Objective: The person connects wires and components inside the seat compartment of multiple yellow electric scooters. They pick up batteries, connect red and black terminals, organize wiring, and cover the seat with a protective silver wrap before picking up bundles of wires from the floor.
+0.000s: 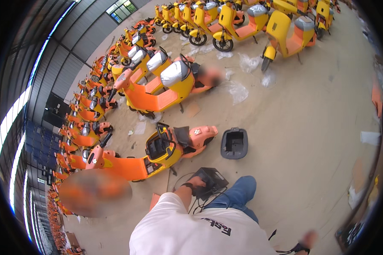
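Observation:
My left hand (198,182), with a dark band at the wrist, grips the top of a black box (215,182) in front of my body. Black cables (194,207) hang from the box beside my leg. Off to the lower right is my right hand (309,239), blurred, so its fingers do not show clearly. Just left of the box stands an orange and yellow scooter (127,168), its seat compartment (157,146) uncovered. Beyond the box, a dark grey plastic tub (234,143) lies on the floor with its hollow side up.
Another orange and yellow scooter (157,97) stands farther ahead. Rows of scooters (225,25) line the back and the left side. Clear plastic wrap (238,92) and bits of cardboard (193,110) litter the concrete floor. A smeared orange patch (93,191) at left cannot be made out.

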`<state>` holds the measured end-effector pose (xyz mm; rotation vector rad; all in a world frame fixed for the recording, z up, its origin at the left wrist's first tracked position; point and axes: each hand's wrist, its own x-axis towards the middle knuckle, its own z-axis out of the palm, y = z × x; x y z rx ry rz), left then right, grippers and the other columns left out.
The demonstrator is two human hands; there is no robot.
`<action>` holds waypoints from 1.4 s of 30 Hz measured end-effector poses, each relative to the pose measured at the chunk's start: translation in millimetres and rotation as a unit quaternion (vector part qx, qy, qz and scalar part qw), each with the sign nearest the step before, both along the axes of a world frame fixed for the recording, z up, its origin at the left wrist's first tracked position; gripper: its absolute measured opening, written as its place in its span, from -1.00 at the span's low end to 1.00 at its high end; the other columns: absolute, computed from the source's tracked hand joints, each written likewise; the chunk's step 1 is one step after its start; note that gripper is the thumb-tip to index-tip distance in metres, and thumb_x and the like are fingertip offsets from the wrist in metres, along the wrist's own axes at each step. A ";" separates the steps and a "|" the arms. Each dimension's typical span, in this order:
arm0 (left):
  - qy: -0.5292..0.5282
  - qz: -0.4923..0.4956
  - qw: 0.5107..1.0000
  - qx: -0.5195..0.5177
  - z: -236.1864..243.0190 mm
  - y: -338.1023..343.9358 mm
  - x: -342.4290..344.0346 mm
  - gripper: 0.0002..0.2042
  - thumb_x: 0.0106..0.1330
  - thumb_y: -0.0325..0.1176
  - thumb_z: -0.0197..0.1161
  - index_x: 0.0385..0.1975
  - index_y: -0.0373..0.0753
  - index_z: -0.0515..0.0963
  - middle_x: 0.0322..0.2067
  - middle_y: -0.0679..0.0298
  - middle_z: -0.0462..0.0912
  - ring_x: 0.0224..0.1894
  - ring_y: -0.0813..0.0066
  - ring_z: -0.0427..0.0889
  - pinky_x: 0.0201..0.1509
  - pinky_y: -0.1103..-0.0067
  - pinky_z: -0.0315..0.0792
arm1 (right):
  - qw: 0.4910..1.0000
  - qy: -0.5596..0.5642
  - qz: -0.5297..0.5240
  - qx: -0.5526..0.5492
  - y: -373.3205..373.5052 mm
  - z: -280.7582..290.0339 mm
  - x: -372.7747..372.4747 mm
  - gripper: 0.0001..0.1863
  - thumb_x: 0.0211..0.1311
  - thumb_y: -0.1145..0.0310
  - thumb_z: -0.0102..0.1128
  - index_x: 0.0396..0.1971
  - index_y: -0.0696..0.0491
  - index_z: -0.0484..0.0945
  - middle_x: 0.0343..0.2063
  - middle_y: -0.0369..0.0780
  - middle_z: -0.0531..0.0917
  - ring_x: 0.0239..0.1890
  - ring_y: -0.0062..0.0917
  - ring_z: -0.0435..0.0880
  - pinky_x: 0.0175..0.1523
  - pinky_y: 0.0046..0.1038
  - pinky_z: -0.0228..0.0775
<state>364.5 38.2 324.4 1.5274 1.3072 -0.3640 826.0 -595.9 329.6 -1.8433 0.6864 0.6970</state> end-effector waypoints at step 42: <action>-0.123 0.479 0.865 -0.086 -10.5 230.5 494.5 -0.78 0.13 -0.24 0.08 -0.46 -0.27 0.54 -0.59 0.27 0.54 -0.47 0.55 0.50 -0.33 0.65 0.35 | 0.694 0.047 0.700 0.162 1253.7 70.1 552.6 -0.81 0.05 0.35 -0.06 -0.59 0.12 0.48 -0.76 -0.20 0.48 -0.76 -0.55 0.44 -0.64 -0.48 0.33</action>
